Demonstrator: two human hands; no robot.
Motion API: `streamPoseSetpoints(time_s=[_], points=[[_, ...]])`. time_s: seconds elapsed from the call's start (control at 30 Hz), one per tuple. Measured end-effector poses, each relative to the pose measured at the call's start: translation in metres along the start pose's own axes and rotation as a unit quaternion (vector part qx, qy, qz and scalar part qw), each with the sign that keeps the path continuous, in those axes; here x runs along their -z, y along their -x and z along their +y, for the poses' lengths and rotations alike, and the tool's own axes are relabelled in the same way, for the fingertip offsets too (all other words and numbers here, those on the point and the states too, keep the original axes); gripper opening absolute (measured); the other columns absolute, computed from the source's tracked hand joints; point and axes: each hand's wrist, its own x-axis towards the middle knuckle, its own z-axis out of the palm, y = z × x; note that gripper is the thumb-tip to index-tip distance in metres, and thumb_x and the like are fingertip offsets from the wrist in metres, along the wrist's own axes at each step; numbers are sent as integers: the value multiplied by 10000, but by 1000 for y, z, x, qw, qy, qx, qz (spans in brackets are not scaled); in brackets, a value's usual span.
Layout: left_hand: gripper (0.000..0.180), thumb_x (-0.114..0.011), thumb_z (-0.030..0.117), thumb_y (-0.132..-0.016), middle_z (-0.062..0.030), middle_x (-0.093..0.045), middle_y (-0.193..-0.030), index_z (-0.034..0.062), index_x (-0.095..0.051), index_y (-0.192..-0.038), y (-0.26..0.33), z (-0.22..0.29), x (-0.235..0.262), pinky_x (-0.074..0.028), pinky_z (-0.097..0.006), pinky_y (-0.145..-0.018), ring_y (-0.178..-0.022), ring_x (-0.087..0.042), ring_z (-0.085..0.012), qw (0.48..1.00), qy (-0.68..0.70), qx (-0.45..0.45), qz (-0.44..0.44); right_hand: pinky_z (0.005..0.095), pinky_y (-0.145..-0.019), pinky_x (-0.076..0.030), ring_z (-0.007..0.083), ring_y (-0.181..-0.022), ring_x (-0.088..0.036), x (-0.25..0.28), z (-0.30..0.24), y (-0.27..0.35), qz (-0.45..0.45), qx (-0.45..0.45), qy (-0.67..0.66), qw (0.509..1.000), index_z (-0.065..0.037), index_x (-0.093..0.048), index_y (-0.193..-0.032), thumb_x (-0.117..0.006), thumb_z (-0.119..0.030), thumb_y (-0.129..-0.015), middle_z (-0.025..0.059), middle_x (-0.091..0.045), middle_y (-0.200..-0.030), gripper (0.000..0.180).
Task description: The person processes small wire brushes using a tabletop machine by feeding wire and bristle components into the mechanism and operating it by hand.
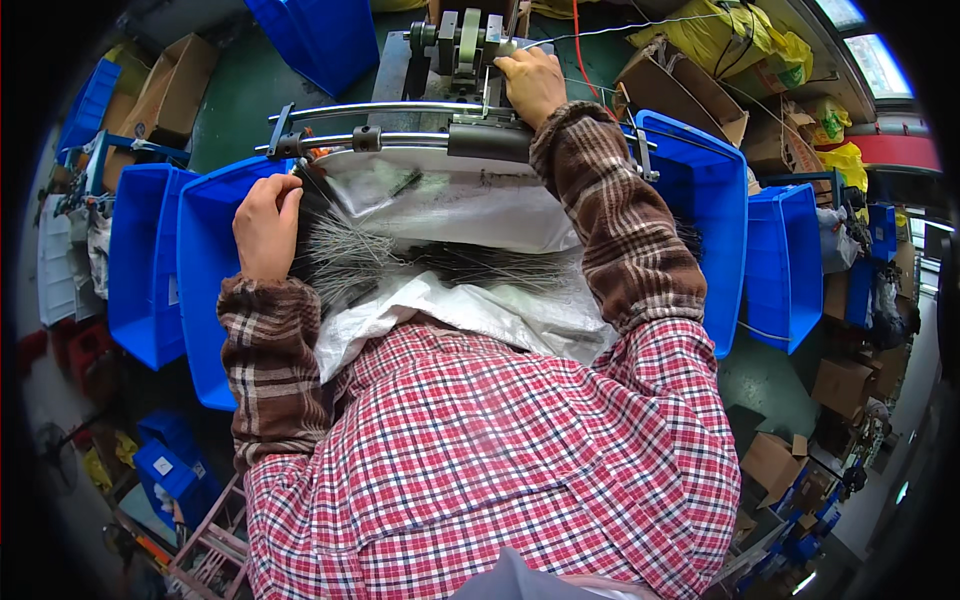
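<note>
My left hand (267, 228) is closed in a pinch below the left end of a metal rod (400, 140). What its fingertips hold, if anything, is too small to make out. My right hand (534, 84) reaches to the machine (468, 50), its fingers curled at a part just right of the pale green wheel; the fingertips' grip is partly hidden. Bundles of thin metal wires (350, 250) lie in front of me on a white plastic sheet (460, 210). Another stretch of white sheeting (430, 300) covers my lap.
Blue bins flank me, one at the left (207, 290) and one at the right (700, 200). Another blue bin (318, 40) stands behind, left of the machine. A red cord (578, 50) hangs near my right hand. Cardboard boxes (690, 90) and yellow sacks (720, 40) are at the back right.
</note>
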Motion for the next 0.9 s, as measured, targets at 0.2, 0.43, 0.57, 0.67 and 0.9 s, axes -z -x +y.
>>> streamPoseSetpoints(time_s=[0.2, 0.43, 0.57, 0.67, 0.9], points=[[122, -642, 51, -839, -93, -657, -844, 39, -650, -960, 1, 2, 1, -504, -299, -691, -746, -652, -201, 997, 66, 13, 21, 397, -848, -391, 240, -967, -549, 27, -3, 21, 97, 48, -50, 993, -110, -660, -1035, -647, -286, -814, 42, -624, -947, 283], [93, -620, -19, -865, -15, -628, -861, 12, -630, -952, -3, 25, 37, -468, -222, -762, -817, -589, -85, 976, 193, -14, 99, 422, -808, -372, 251, -969, -534, 31, -10, 39, 13, -89, 89, 992, -78, -647, -943, -722, -452, -742, 70, -595, -928, 432], [100, -590, -26, -898, -5, -604, -950, 7, -604, -991, -3, 31, 47, -437, -205, -831, -900, -561, -73, 952, 283, -31, 109, 412, -804, -373, 247, -944, -538, 28, -36, 22, -3, -83, 74, 994, -81, -640, -919, -709, -412, -757, 69, -595, -920, 375], [81, -615, -17, -884, 7, -610, -901, 14, -620, -960, -6, 59, 37, -444, -186, -758, -823, -556, -50, 925, 366, -20, 97, 410, -801, -373, 241, -940, -535, 23, -58, 7, -7, -63, 63, 996, -82, -631, -914, -691, -402, -768, 66, -591, -921, 357], [118, -613, -36, -879, 13, -605, -895, 12, -613, -987, -10, 50, 32, -446, -177, -749, -820, -555, -38, 905, 420, 0, 68, 420, -789, -393, 248, -938, -544, 31, -42, 18, -29, -62, 67, 995, -79, -629, -920, -662, -395, -799, 71, -593, -932, 340]])
